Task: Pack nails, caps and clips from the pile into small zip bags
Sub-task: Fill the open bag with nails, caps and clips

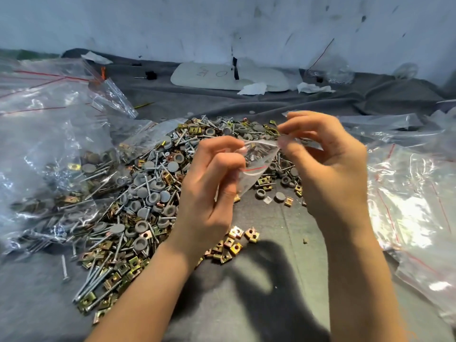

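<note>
A creased grey cloth (291, 218) covers the whole surface in front of me. Big clear plastic bags (49, 134) with red seal lines, filled with hardware, are heaped on my left, and flatter clear ones (407, 206) lie on my right. Between them spreads the pile (148, 183) of long nails, round grey caps and brass-coloured square clips.

Both my forearms reach in from the bottom edge, wrists raised and palms turned toward each other. My left hand (209, 193) has its fingers curled, pinching one side of the mouth of a small zip bag (256, 164). My right hand (330, 169) pinches the other side between thumb and fingertips. The bag hangs between them, above the pile's near right edge, its red line showing. What is inside is too blurred to tell.

At the back lies a white board (222, 77) with handwriting. I can read only an "O".

A few loose clips (234, 243) sit just beside my left wrist.
</note>
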`<action>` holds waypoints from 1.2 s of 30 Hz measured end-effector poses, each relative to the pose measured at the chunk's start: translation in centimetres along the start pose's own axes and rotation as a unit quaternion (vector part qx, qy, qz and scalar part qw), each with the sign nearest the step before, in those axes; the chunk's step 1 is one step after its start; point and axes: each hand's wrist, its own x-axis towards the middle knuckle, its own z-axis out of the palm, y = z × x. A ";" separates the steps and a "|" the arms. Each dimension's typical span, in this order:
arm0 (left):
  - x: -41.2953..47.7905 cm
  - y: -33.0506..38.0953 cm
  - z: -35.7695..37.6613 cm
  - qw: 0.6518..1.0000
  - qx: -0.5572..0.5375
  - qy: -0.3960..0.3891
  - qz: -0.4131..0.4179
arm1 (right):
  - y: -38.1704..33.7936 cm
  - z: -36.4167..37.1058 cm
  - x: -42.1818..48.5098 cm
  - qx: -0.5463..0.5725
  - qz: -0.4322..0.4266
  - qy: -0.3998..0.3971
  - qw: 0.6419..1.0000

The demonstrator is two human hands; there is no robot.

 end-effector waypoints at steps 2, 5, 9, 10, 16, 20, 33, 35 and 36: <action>0.1 -0.1 -0.1 1.000 -0.010 0.008 -0.010 | 0.7 -1.0 0.4 -0.014 0.043 0.044 0.998; 0.1 0.0 -0.1 0.999 -0.021 0.018 -0.024 | 3.0 -2.4 0.5 -0.179 0.152 -0.020 0.972; 0.2 -0.1 -0.2 0.998 -0.034 0.033 -0.041 | 5.2 -2.0 -0.3 -0.304 0.299 -0.148 0.892; 0.2 -0.1 -0.2 0.998 -0.034 0.039 -0.045 | 5.4 -1.8 -0.5 -0.320 0.311 -0.176 0.877; 0.3 -0.4 -0.4 0.995 -0.041 0.062 -0.069 | 5.4 -1.3 -0.6 -0.348 0.299 -0.215 0.862; 0.3 -0.2 -0.3 0.995 -0.040 0.054 -0.069 | 5.7 -1.3 -0.6 -0.298 0.295 -0.198 0.886; 0.0 0.0 0.4 0.998 -0.015 -0.061 -0.012 | 0.7 -0.3 -0.1 0.083 0.053 -0.075 0.992; 0.0 -0.1 0.4 0.998 -0.014 -0.058 -0.010 | 0.9 -0.2 -0.1 0.074 0.053 -0.092 0.992; 0.0 -0.1 0.4 0.998 -0.013 -0.057 -0.009 | 1.0 -0.3 -0.1 0.077 0.055 -0.101 0.990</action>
